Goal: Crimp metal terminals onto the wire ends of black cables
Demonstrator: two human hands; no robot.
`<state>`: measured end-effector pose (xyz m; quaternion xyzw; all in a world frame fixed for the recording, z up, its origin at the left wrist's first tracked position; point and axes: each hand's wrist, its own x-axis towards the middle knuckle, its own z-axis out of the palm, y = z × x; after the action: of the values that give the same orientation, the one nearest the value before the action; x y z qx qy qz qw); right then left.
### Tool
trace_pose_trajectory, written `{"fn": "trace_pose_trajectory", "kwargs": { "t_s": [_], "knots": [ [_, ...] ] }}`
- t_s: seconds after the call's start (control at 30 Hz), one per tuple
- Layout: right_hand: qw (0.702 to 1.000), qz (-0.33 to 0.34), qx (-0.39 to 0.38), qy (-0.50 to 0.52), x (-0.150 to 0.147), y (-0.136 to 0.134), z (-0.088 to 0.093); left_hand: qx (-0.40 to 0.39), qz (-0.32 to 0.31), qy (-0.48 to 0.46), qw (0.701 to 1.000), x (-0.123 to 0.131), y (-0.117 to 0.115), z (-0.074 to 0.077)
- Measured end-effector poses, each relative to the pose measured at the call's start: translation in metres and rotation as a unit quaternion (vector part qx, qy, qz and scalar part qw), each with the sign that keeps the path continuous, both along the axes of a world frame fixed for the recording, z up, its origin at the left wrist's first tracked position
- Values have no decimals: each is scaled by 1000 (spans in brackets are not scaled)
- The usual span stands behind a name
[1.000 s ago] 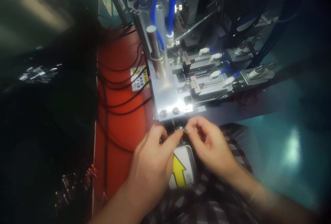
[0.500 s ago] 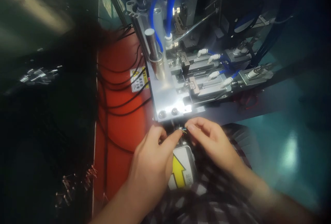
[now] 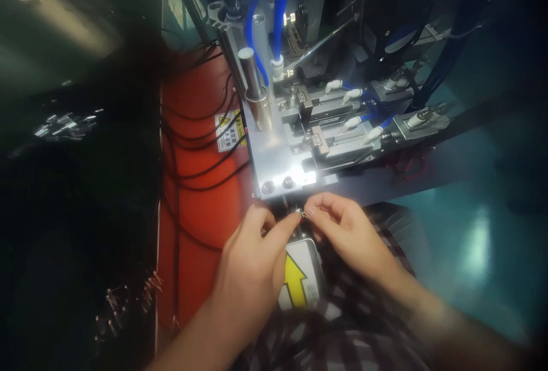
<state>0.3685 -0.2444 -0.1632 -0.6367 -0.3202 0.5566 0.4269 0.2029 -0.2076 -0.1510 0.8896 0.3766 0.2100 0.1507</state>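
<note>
head view: left hand (image 3: 257, 251) and right hand (image 3: 351, 225) fingertips look pinched on a tiny wired part (image 3: 299, 210), center of frame, just below the metal plate (image 3: 274, 166). handling seems underway, part not yet let go; loose metal pieces (image 3: 112, 299) lower left, finished or waiting, can't tell.

The small part (image 3: 298, 211) at the thumb tip of the left hand (image 3: 254, 257) is mostly covered, and its shape cannot be made out. The ends of its thin wires (image 3: 304, 216) are hidden by the fingertips of the right hand (image 3: 345, 225). The left side of the arrow sign (image 3: 296, 282) is covered by the left hand; its lettering is blurred. The blue tubes (image 3: 280, 14) are cut off by the top edge. The copper-coloured pieces (image 3: 112, 315) are too blurred to be identified.
</note>
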Motion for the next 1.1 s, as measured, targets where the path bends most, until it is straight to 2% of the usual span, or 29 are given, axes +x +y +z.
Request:
{"fn": "trace_pose_trajectory", "kwargs": {
  "t_s": [0.2, 0.7, 1.1],
  "knots": [
    [999, -45, 9, -25, -1, -8, 0, -5, -2, -15, 1000, 1, -1, 0],
    [997, -69, 7, -32, -6, -6, -2, -22, 8, -26, 999, 1, -1, -3],
    [990, -91, 85, -68, -9, -12, -10, -28, 8, -31, 999, 0, -3, -4]
  ]
}}
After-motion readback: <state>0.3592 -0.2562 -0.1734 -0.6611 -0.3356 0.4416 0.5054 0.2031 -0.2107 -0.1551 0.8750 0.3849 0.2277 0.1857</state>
